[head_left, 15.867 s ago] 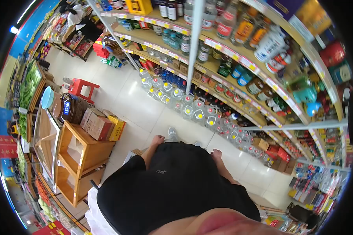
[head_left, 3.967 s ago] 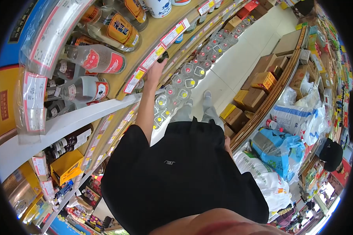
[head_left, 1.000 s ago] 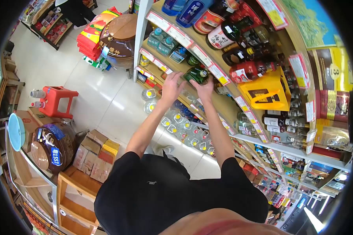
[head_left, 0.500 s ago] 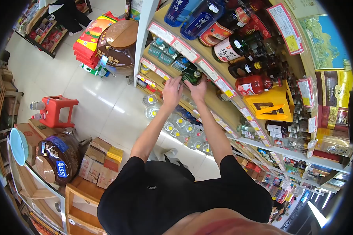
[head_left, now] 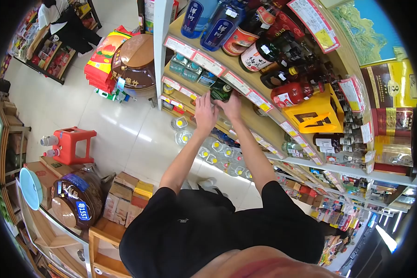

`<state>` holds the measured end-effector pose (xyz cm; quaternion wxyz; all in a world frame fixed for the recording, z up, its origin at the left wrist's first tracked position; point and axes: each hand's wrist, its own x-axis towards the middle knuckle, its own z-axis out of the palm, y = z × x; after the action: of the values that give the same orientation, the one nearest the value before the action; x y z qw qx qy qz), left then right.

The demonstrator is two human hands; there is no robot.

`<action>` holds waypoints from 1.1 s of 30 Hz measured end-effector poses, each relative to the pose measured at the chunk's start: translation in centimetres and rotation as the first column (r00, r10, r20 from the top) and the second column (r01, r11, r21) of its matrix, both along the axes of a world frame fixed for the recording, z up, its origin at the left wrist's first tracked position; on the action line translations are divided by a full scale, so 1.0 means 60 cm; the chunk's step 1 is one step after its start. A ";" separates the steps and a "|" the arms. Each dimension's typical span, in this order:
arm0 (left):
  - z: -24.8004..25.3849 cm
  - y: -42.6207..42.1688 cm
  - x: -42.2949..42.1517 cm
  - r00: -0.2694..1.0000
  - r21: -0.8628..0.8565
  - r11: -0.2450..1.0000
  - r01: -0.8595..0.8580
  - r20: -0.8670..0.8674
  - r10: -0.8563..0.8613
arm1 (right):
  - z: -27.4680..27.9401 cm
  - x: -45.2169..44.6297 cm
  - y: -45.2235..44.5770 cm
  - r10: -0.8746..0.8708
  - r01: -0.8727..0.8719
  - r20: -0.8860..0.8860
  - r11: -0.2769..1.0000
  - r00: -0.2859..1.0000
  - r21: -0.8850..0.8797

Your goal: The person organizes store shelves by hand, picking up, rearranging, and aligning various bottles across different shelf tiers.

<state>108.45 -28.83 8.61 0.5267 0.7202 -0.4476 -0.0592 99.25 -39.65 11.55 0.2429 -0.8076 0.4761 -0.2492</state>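
Note:
Both my hands reach onto a middle level of the bottle shelf (head_left: pixel 259 121). My right hand (head_left: pixel 230 105) is around the near side of a dark green bottle (head_left: pixel 221 90), its thumb pointing toward my other hand. My left hand (head_left: pixel 205 112) is beside the same bottle at the shelf's front edge, its fingertips close to the glass; whether they touch it is unclear. Small pale teal bottles (head_left: pixel 192 71) stand farther left on that level. Blue bottles (head_left: pixel 217 30) and a dark bottle with a white label (head_left: pixel 256 56) are on the level above.
Large clear jugs (head_left: pixel 216 145) line the floor under the shelf. Left are a red stool (head_left: pixel 74 144), a brown jar (head_left: pixel 80 197), cartons (head_left: pixel 119 200) and a light blue basin (head_left: pixel 30 189). Another brown jar (head_left: pixel 135 65) stands beyond red bags (head_left: pixel 102 65). A person (head_left: pixel 69 28) stands upper left.
Compared with the frames just before, my hands remain at the green bottle, with my left hand slightly nearer to it. Earlier, my hands were apart and away from this bottle. The view has shifted slightly.

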 end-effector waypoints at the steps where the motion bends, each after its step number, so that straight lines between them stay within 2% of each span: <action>1: 0.002 0.001 0.001 1.000 -0.003 1.000 0.007 0.000 -0.007 | -0.002 -0.003 -0.004 0.011 -0.011 -0.027 1.000 1.000 0.005; 5: 0.009 0.013 0.001 1.000 -0.048 0.999 0.022 0.022 -0.021 | -0.008 -0.002 -0.015 -0.004 0.021 -0.270 0.998 0.963 0.059; 10: 0.018 0.104 -0.006 0.988 -0.083 0.984 0.156 0.024 -0.155 | -0.044 -0.006 -0.021 -0.079 0.086 -0.323 0.996 0.943 0.005; 13: -0.042 0.239 -0.004 0.968 0.100 0.964 0.245 0.031 -0.249 | -0.044 -0.006 -0.029 -0.115 0.117 -0.336 0.993 0.935 -0.016; 17: -0.206 0.524 0.013 0.966 0.457 0.861 0.222 0.019 -0.259 | -0.051 -0.001 -0.025 -0.189 0.183 -0.305 0.982 0.933 -0.049; 19: -0.295 0.713 0.030 0.982 0.672 0.717 0.189 -0.108 -0.158 | -0.044 0.000 -0.012 -0.248 0.256 -0.318 0.967 0.915 -0.018; 20: -0.344 0.819 0.042 0.988 0.762 0.630 0.154 -0.125 -0.091 | -0.006 -0.003 0.008 -0.194 0.248 -0.344 0.961 0.919 0.119; 21: -0.377 0.921 0.053 0.914 0.796 0.565 0.216 -0.369 0.170 | -0.006 -0.005 0.031 -0.217 0.223 -0.277 0.975 0.936 -0.008; 23: -0.391 1.065 0.065 0.835 0.880 0.396 0.261 -0.412 0.364 | -0.020 -0.021 0.079 -0.244 0.197 -0.152 0.942 0.958 -0.271; 24: -0.381 1.109 0.065 0.820 0.902 0.323 0.286 -0.405 0.405 | -0.003 -0.029 0.116 -0.267 0.250 -0.068 0.950 0.961 -0.188; 25: -0.375 1.139 0.064 0.810 0.916 0.257 0.309 -0.395 0.434 | -0.006 -0.042 0.145 -0.266 0.255 -0.020 0.941 0.964 -0.222; 27: -0.373 1.157 0.065 0.807 0.917 0.201 0.345 -0.399 0.436 | -0.021 -0.082 0.208 -0.261 0.267 0.061 0.918 0.963 -0.294; 29: -0.385 1.150 0.066 0.813 0.912 0.170 0.374 -0.410 0.413 | -0.044 -0.148 0.286 -0.152 0.175 0.104 0.948 0.983 -0.266; 31: -0.410 1.112 0.073 0.848 0.900 0.211 0.381 -0.431 0.307 | -0.089 -0.242 0.362 -0.070 0.083 0.101 0.987 0.992 -0.135; 32: -0.427 1.084 0.075 0.865 0.894 0.227 0.387 -0.437 0.247 | -0.152 -0.300 0.400 -0.135 0.135 0.056 0.991 0.989 0.007; 33: -0.443 1.044 0.078 0.910 0.872 0.307 0.381 -0.412 0.040 | -0.234 -0.369 0.444 -0.191 0.188 0.005 0.970 0.982 0.152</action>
<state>113.15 33.82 -17.97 0.0731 0.8127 -0.3006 -0.4938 77.09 -13.02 -2.49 0.2830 -0.7353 0.5661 -0.2425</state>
